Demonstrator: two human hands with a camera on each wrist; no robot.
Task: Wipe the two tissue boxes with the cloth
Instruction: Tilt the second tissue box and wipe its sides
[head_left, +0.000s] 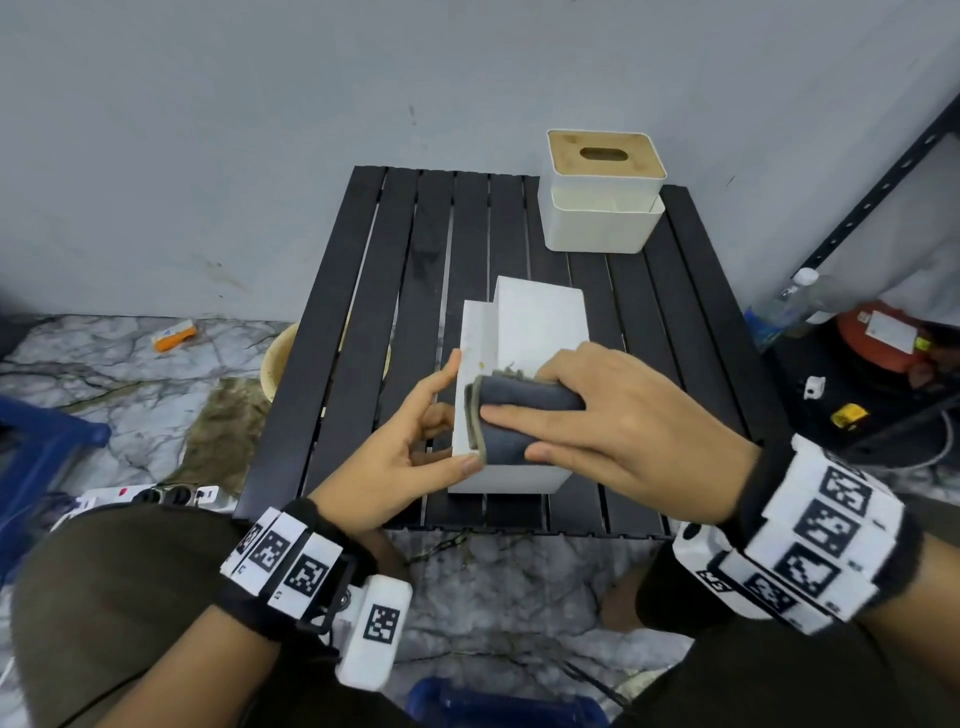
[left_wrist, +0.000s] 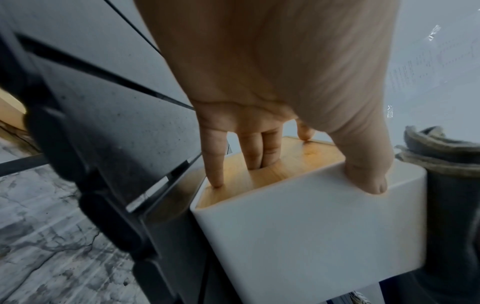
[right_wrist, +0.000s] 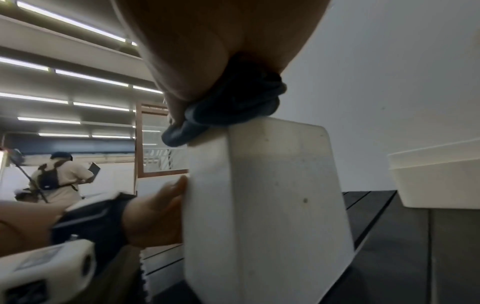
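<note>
A white tissue box (head_left: 535, 322) lies on its side near the front of the black slatted table (head_left: 363, 312). My left hand (head_left: 415, 431) grips its left end. In the left wrist view the fingers (left_wrist: 249, 148) are on the wooden lid (left_wrist: 306, 158), two of them in the slot, and the thumb is on the white wall (left_wrist: 311, 226). My right hand (head_left: 597, 410) holds a folded dark grey cloth (head_left: 524, 400) down on the box's upper face, near its front. The cloth (right_wrist: 233, 102) sits bunched under my palm. A second white box (head_left: 602, 218) with a wooden lid stands upright at the back right.
A metal rack (head_left: 883, 182) stands to the right, with a bottle (head_left: 784, 306) and a red object (head_left: 883, 338) at its foot. A power strip (head_left: 171, 493), a blue stool (head_left: 41, 447) and a round tub (head_left: 278, 358) are on the floor at left. A person (right_wrist: 62, 176) stands far off.
</note>
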